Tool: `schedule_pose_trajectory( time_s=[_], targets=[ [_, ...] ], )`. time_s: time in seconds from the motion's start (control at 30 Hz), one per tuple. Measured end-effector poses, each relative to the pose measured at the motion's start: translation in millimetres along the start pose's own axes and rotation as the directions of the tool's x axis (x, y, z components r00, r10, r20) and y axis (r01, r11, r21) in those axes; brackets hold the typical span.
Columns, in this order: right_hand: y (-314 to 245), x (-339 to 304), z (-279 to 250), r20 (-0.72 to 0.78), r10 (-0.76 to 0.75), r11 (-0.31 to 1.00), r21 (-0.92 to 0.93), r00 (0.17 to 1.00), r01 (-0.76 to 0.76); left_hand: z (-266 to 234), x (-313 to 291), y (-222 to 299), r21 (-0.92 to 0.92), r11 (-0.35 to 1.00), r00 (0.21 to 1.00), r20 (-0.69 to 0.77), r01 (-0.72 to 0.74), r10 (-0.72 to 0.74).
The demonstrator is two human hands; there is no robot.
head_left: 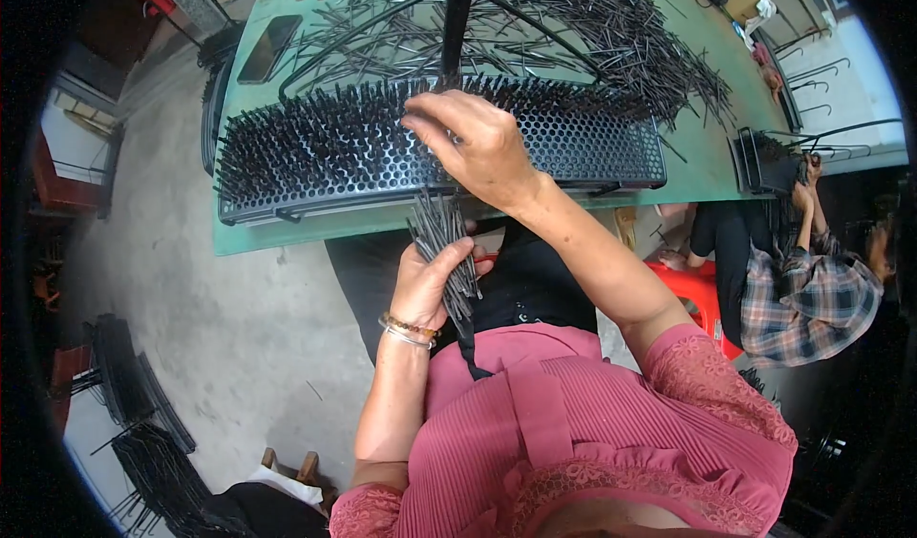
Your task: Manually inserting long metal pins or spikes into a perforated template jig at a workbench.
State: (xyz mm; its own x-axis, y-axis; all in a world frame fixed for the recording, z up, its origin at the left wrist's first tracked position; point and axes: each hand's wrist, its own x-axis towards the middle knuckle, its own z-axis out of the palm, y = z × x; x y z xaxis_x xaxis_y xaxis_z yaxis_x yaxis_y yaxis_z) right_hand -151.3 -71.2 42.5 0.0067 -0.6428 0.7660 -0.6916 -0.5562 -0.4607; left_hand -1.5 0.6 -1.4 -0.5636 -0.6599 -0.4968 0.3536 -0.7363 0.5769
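Observation:
My left hand is closed round a bundle of thin dark metal rods, held just below the table's near edge. Above the perforated metal rack hovers my right hand, thumb and fingers drawn together. Whether a rod is between those fingertips I cannot make out. Rows of upright dark rods stand in the holes on the rack's left side and along its back. Bare holes show at the right and front middle. A dark post with slanting braces rises behind the rack.
A large pile of loose rods covers the back of the green table. A phone lies at the table's left. To the right, a co-worker in a plaid shirt sits near a red stool, hands at another rack.

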Motion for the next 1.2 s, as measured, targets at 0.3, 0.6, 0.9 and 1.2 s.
schedule_pose_trajectory(
  time_s=[0.3,0.6,0.9,1.2],
  targets=[
    [3,-6,0,0.048,-0.047,0.997,-0.060,0.998,0.050,3,-2,2,0.025,1.000,0.998,-0.055,0.013,-0.012],
    [-1,-1,2,0.088,-0.049,0.995,-0.085,0.995,0.056,1,0,-1,-0.024,0.999,0.999,-0.045,0.023,-0.025],
    [-1,6,2,0.198,-0.078,0.982,-0.152,0.977,0.110,0,-2,1,-0.008,1.000,1.000,-0.021,-0.011,0.011],
    [-21,-7,-44,0.428,0.350,0.926,-0.021,0.834,-0.378,3,-1,5,-0.033,0.988,0.988,-0.054,-0.148,0.147]
  ],
)
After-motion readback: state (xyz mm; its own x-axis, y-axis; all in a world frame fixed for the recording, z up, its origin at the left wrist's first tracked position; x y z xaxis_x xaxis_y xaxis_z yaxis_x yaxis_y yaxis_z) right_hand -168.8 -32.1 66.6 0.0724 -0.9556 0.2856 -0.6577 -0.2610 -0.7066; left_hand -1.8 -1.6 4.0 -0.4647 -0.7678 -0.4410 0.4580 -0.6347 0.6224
